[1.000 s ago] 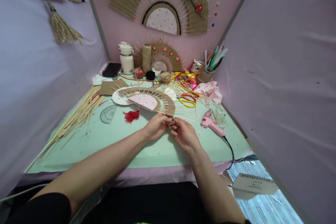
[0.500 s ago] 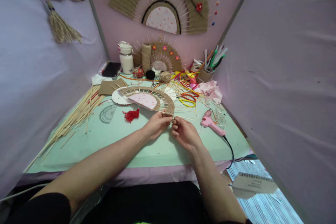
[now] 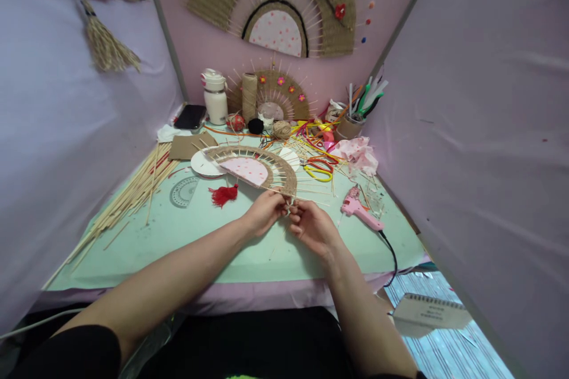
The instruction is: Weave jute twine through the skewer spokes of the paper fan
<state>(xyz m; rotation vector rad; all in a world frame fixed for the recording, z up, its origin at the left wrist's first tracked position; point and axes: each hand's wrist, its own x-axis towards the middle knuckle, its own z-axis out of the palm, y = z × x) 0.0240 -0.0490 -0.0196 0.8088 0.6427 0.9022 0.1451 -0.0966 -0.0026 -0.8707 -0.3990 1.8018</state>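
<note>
A half-round hand fan (image 3: 244,170) lies tilted over the table, with a pink dotted centre, thin stick ribs and a woven band of brown twine. My left hand (image 3: 265,213) is closed on the fan's near right corner, its fingertips partly hidden under the band. Close beside it, my right hand (image 3: 316,228) pinches a thin strand, seemingly twine, at that same corner. The strand is small and mostly covered by the fingers. Left of the fan's lower edge lies a red tassel (image 3: 223,195) on the table.
A pink glue gun (image 3: 361,211) with a black cord lies right of my hands. Yellow-handled scissors (image 3: 318,173) rest behind them. Bamboo sticks (image 3: 128,189) and a clear protractor (image 3: 184,192) are at left. Twine balls, a bottle (image 3: 215,98) and a tool cup (image 3: 349,128) line the back.
My fingertips have shifted slightly at the fan's corner, and a small gap shows between the two hands. The fan stays almost in place; the view moved a little.
</note>
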